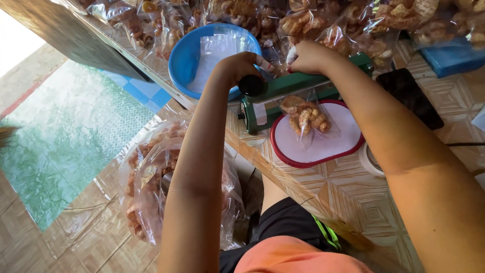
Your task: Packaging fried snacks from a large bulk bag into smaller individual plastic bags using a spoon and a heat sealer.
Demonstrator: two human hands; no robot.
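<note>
A green heat sealer (283, 88) with a black knob (250, 85) stands on the patterned table (348, 194). A small clear bag of fried snacks (304, 115) lies under its bar, resting on a white board with a red rim (323, 144). My left hand (242, 65) is curled just above the knob at the sealer's left end. My right hand (308, 55) is closed and presses down on the sealer's arm near the bag's top edge.
A blue bowl (184, 58) holds empty clear bags behind the sealer. Several filled snack bags (323, 23) are piled at the back. A big clear sack of snacks (151, 177) sits on the floor at left. A black phone (411, 96) and blue box (452, 58) lie at right.
</note>
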